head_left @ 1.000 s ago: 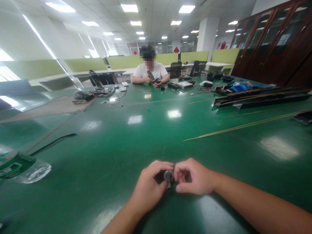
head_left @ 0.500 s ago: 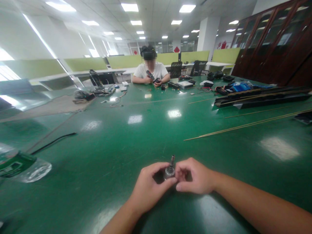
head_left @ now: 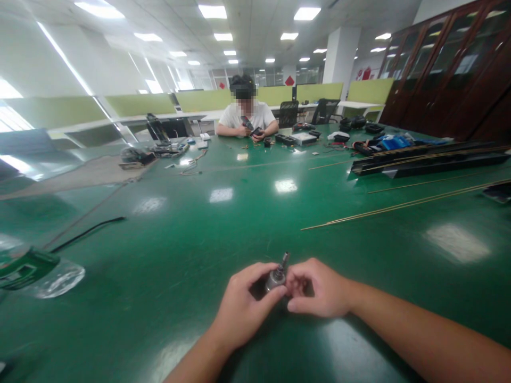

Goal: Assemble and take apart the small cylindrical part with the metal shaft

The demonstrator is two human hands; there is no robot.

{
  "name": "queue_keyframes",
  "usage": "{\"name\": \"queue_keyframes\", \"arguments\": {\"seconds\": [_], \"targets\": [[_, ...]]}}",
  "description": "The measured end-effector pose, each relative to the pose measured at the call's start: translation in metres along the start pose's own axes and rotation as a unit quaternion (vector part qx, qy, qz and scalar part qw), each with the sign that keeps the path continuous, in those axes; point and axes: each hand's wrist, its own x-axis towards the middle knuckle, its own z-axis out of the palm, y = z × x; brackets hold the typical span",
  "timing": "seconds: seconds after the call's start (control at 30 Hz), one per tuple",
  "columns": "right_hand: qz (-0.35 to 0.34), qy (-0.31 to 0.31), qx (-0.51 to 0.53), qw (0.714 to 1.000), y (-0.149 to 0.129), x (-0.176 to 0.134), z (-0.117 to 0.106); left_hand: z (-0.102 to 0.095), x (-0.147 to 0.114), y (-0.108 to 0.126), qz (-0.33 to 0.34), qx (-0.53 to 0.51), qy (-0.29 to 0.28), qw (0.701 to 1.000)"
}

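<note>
My left hand (head_left: 244, 303) curves around a small metal part (head_left: 275, 279), pinching its round silver body between thumb and fingers. A thin stepped shaft sticks up from that body and leans to the right. Close against its right side is my right hand (head_left: 317, 290), fingers curled in toward the thumb. Whether those fingertips touch the part or hold something small is hidden. Both hands are just above the green tabletop (head_left: 191, 229).
A plastic bottle (head_left: 51, 276) lies at the left, near a black cable (head_left: 90, 232). Long thin brass-coloured rods (head_left: 359, 214) and black channels (head_left: 431, 162) lie to the right. Across the table sits a person (head_left: 246, 114) holding a tool, with several electronic parts around.
The metal part has tilted slightly, its shaft now leaning more to the right and its body a little further left. The left fingers shifted slightly with it; the right hand has barely moved.
</note>
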Motion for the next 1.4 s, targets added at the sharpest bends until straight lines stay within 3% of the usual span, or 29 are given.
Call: {"name": "queue_keyframes", "arguments": {"seconds": [0.13, 0.4, 0.67, 0.97, 1.27, 1.4], "targets": [[-0.006, 0.004, -0.01, 1.0, 0.0, 0.0, -0.001, 0.001, 0.0, 0.0, -0.019, -0.008, 0.01, 1.0], [-0.006, 0.009, -0.029, 1.0, 0.0, 0.0, 0.001, -0.001, 0.003, 0.004, 0.047, 0.002, 0.019, 0.999], [0.012, 0.102, -0.028, 0.994, 0.006, 0.004, 0.004, -0.001, 0.005, 0.004, 0.051, 0.035, 0.067, 0.996], [0.032, 0.168, -0.018, 0.985, 0.01, 0.008, 0.0, -0.002, 0.003, 0.005, 0.028, 0.051, 0.036, 0.998], [0.023, 0.151, -0.062, 0.986, 0.01, 0.007, 0.0, -0.001, 0.003, 0.002, 0.04, 0.04, -0.001, 0.998], [0.013, 0.144, -0.095, 0.985, 0.004, 0.007, -0.002, 0.001, 0.001, -0.001, 0.036, 0.046, 0.013, 0.998]]}}
